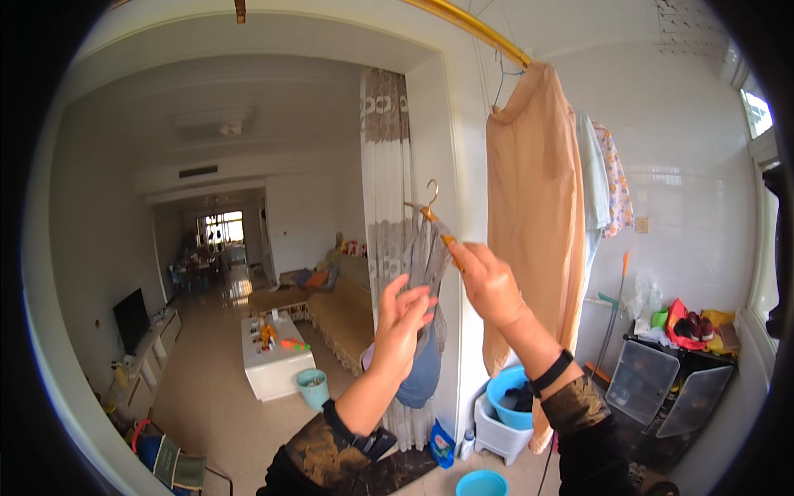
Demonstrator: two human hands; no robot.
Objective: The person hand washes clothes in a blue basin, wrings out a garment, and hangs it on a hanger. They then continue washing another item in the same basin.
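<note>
My right hand (493, 288) grips one arm of a wooden clothes hanger (429, 214), whose gold metal hook points up. A thin grey garment (428, 254) hangs from it in loose folds. My left hand (399, 328) is raised in front of the garment's lower part, fingers spread and curved, with nothing seen in it. Whether its fingertips touch the cloth, I cannot tell. Beyond my right hand, a long peach garment (533, 204) hangs from a golden drying rail (477, 28).
A pale blue garment (592, 180) and a floral one (614, 186) hang behind the peach one. Below stand a blue basin (496, 387) on a white tub (496, 434), a detergent bag (442, 446) and another basin (482, 483). A patterned curtain (386, 186) edges the doorway.
</note>
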